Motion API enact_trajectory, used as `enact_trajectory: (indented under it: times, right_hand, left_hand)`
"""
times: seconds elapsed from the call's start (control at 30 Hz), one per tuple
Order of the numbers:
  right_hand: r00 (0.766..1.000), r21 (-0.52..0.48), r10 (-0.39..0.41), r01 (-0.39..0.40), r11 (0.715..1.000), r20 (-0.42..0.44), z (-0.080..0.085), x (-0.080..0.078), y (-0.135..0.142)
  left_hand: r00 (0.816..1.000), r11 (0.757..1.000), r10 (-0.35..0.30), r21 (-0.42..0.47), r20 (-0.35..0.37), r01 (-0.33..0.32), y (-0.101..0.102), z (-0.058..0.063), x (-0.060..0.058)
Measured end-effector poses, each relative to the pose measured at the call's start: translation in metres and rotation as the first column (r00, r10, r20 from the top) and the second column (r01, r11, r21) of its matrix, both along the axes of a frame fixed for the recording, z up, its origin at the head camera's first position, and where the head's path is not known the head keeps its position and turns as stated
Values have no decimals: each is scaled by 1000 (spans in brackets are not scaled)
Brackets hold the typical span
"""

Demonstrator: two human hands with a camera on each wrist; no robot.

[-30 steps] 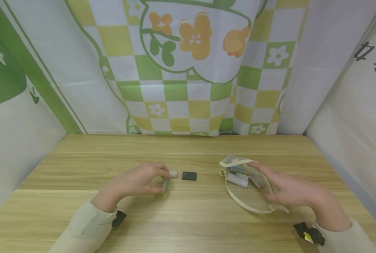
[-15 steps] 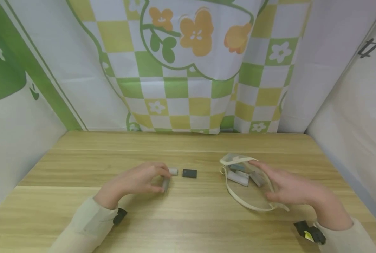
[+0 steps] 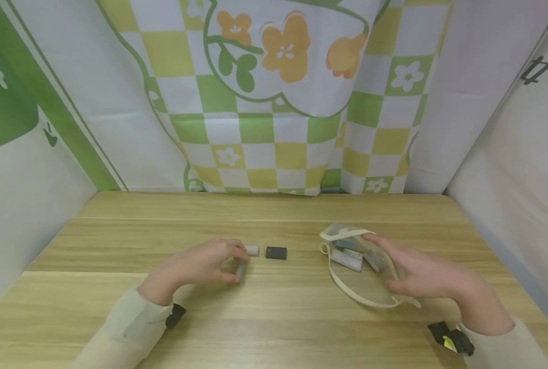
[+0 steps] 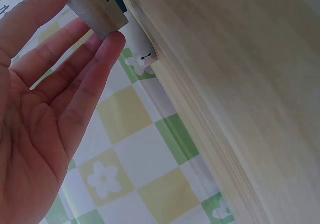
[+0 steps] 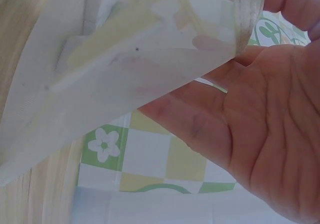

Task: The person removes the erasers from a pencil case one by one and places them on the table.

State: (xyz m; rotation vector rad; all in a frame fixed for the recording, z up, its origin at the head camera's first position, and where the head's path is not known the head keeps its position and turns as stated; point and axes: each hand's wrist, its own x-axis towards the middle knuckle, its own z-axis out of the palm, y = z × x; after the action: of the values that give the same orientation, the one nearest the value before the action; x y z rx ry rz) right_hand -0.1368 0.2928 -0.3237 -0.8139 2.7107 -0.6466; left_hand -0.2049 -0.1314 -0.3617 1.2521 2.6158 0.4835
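Pinching a grey block [image 3: 241, 271] in the left hand [image 3: 200, 264], gripping a see-through pouch [image 3: 363, 289] on the worktop [image 3: 274, 328] with the right hand [image 3: 426, 274]

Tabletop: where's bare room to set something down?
Widest on the tabletop: front middle, between the left sleeve and right sleeve. Also bare: the back strip below the curtain, a narrow gap between the dark block and pouch.
Crowded: left hand, grey block, white block and dark block; right hand against the pouch.

You're in a cloth-lined nook, room type unclear: wood-grain worktop [image 3: 274, 323], flowered check curtain [image 3: 257, 130] along far edge, pale hangings [image 3: 523, 169] left and right.
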Motion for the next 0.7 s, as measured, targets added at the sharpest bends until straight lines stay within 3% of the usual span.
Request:
enact_trajectory:
  times: [0.7]
  right_hand:
    - [1000,9,-7,7,1000,-6,0,1,0]
  left_hand:
    - [1000,1000,-21,2,6,21,0,-1,1]
